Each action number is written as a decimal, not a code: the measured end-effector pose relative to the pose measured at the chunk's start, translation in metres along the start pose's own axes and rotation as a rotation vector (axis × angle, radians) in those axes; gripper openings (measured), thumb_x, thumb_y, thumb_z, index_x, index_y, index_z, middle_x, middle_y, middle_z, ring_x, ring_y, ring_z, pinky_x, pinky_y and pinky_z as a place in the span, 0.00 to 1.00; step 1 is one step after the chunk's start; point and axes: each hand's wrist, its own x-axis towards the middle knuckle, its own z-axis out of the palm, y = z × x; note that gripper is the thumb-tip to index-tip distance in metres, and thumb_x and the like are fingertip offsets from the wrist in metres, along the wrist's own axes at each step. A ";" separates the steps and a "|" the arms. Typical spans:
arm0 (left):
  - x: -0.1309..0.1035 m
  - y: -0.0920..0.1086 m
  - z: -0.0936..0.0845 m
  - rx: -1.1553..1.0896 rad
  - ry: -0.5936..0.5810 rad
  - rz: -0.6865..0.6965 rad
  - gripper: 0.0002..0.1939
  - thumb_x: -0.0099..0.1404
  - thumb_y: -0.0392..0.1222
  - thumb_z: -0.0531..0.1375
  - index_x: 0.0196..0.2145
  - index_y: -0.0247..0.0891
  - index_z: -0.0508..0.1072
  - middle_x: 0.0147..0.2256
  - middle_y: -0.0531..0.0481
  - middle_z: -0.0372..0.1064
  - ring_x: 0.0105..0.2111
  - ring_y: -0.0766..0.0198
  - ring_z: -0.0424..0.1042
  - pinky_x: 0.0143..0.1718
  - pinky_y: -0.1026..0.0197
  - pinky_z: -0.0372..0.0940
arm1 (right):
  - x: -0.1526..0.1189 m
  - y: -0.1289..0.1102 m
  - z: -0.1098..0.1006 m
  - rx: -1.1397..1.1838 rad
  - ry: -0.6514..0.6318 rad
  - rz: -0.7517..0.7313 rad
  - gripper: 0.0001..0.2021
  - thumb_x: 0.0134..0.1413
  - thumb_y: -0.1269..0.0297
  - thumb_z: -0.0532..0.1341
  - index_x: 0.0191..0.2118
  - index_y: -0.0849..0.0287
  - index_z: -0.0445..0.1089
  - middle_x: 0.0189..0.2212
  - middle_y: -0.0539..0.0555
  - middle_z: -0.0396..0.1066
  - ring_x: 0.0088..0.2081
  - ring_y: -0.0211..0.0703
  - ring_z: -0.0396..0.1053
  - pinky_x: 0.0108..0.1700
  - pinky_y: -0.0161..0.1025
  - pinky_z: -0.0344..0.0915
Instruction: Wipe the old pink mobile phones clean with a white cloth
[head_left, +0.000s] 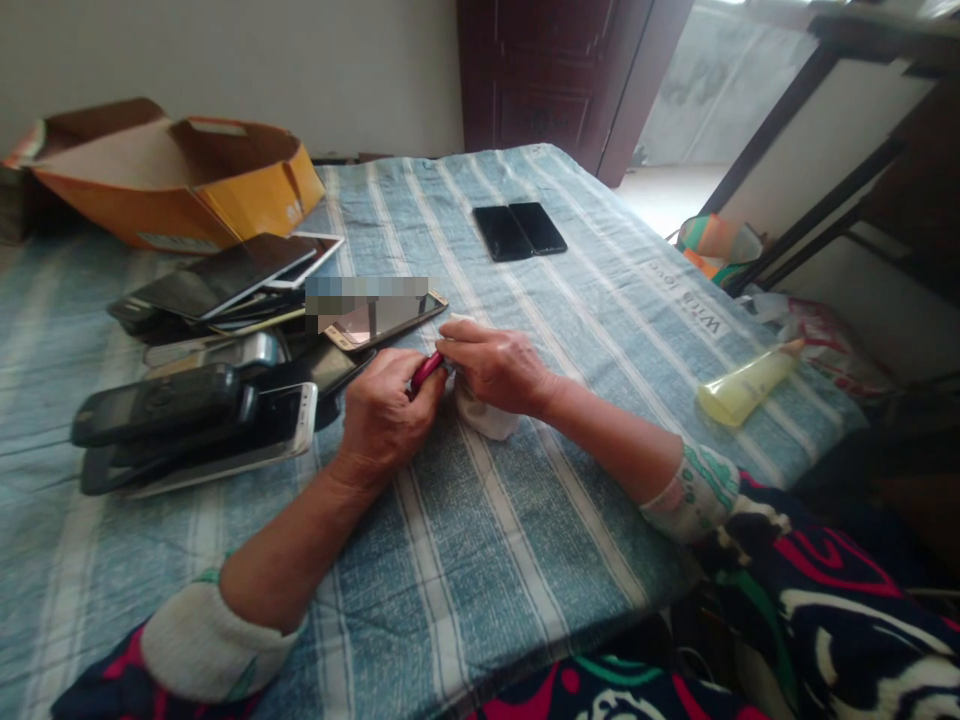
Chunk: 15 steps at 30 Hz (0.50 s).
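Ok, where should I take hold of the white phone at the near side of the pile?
Probably best by its right short end: the white phone lies face up there, jutting clear, while the black phone overlaps its left part. Come in from the right, pinching the long edges near that end.

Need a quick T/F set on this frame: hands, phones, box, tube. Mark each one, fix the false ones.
1. The left hand grips a small red object. True.
2. The two black phones past the hands are stacked one on the other. False: they lie side by side.
3. The right hand holds a white cloth. True.
4. The yellow tube stands upright. False: it lies on its side.
5. The cardboard box behind the pile of phones is open at the top. True.
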 end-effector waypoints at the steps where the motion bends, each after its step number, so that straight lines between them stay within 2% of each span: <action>1: 0.000 0.000 0.000 -0.001 -0.003 -0.005 0.12 0.65 0.46 0.54 0.32 0.38 0.73 0.32 0.46 0.72 0.34 0.57 0.71 0.37 0.57 0.67 | 0.001 0.000 0.001 0.005 -0.001 -0.006 0.13 0.61 0.73 0.52 0.41 0.57 0.73 0.46 0.54 0.70 0.47 0.42 0.70 0.45 0.34 0.69; 8: 0.002 -0.003 0.000 -0.033 -0.004 -0.010 0.14 0.67 0.47 0.53 0.33 0.37 0.74 0.33 0.45 0.73 0.34 0.58 0.72 0.38 0.59 0.67 | -0.002 0.011 0.013 0.119 0.063 -0.019 0.17 0.62 0.75 0.50 0.50 0.59 0.70 0.53 0.55 0.68 0.51 0.40 0.68 0.50 0.34 0.67; 15: 0.002 -0.003 0.000 -0.040 -0.004 0.003 0.13 0.67 0.46 0.53 0.33 0.38 0.73 0.32 0.47 0.73 0.35 0.59 0.71 0.39 0.59 0.66 | -0.003 0.013 0.011 0.138 0.077 -0.020 0.17 0.62 0.75 0.50 0.51 0.58 0.70 0.53 0.55 0.68 0.52 0.39 0.67 0.51 0.35 0.68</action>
